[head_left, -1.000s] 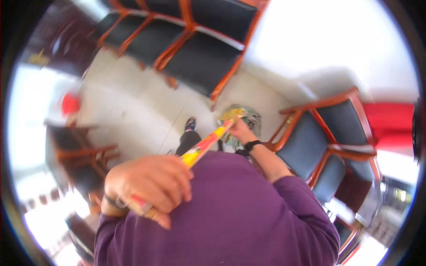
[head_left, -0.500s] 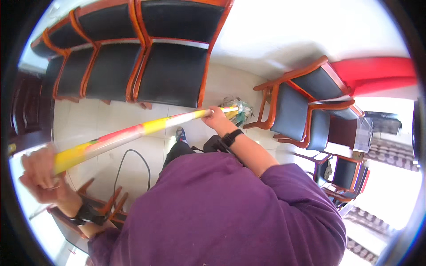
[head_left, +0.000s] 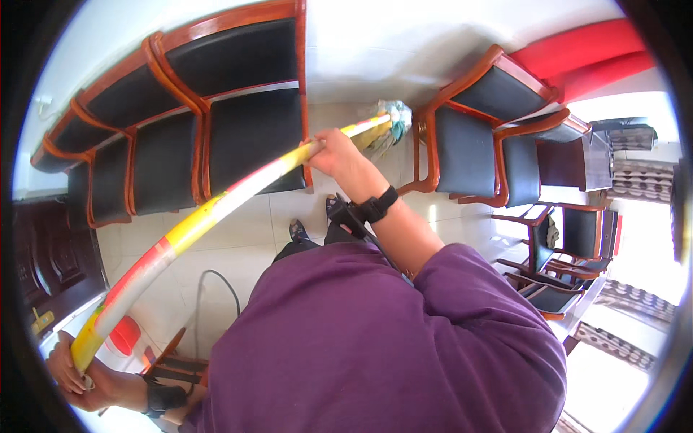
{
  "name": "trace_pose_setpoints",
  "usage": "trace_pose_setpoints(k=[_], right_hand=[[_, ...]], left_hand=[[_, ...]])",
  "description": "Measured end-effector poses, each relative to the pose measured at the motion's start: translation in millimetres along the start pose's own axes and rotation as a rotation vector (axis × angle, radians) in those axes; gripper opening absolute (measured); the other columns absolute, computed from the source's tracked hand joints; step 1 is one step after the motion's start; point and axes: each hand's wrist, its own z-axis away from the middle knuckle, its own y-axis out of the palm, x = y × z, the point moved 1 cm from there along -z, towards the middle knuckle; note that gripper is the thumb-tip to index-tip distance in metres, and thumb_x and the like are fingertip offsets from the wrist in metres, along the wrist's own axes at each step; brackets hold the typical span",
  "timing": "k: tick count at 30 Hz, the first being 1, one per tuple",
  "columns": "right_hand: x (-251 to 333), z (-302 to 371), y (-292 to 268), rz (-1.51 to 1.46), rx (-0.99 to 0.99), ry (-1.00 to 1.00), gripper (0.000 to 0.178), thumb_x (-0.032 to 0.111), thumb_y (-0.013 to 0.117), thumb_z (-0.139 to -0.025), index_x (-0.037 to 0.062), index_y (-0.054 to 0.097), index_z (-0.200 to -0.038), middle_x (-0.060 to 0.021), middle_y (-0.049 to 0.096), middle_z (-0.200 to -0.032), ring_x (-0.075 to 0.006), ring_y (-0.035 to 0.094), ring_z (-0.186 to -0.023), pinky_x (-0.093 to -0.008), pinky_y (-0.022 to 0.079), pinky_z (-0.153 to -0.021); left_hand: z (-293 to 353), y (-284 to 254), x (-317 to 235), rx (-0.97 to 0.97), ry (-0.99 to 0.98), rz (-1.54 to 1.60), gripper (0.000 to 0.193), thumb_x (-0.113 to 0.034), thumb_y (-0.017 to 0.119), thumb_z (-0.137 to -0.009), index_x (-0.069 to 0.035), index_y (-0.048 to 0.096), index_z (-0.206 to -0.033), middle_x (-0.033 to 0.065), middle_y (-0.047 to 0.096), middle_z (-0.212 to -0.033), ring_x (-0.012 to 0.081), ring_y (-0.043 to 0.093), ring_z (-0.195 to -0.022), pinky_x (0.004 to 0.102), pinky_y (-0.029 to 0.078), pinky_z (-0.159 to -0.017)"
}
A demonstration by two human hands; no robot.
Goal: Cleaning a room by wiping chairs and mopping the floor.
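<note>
My left hand point(head_left: 101, 382) is wrapped round the near end of a mop handle point(head_left: 189, 228), low at the left. The handle is long, with yellow, red and white wrapping. Farther along it, my right hand point(head_left: 333, 153) closes round the shaft from above. The handle slants up to the right to a mop head point(head_left: 395, 127) of whitish and greenish strips. That mop head rests on the floor between a row of chairs and another chair, near the wall. I wear black bands on both wrists.
Wooden chairs with black pads point(head_left: 254, 137) line the left side. More chairs point(head_left: 465, 155) stand at the right, with red cloth point(head_left: 585, 58) behind them. A dark door point(head_left: 58, 249) and a red basin point(head_left: 124, 335) are at the left. A black cable point(head_left: 216, 273) loops beside me.
The mop head has moved farther from me, toward the wall and beside the right chair. My left hand is lower in view, and the handle slants more steeply. The view has shifted.
</note>
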Motion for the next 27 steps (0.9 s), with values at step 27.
trace_pose_setpoints(k=[27], right_hand=[[168.7,-210.8,-51.4,0.402,-0.096,-0.224,0.004,0.004,0.049,-0.076,0.0004,0.046,-0.077,-0.0117,0.048,-0.064,-0.0229,0.051,-0.056,-0.0346,0.043,-0.045]], left_hand=[[-66.2,115.7,359.6,0.796,0.28,-1.657,0.014,0.002,0.045,-0.08,0.007,0.046,-0.067,0.0157,0.052,-0.063,0.0283,0.054,-0.058,0.0369,0.045,-0.051]])
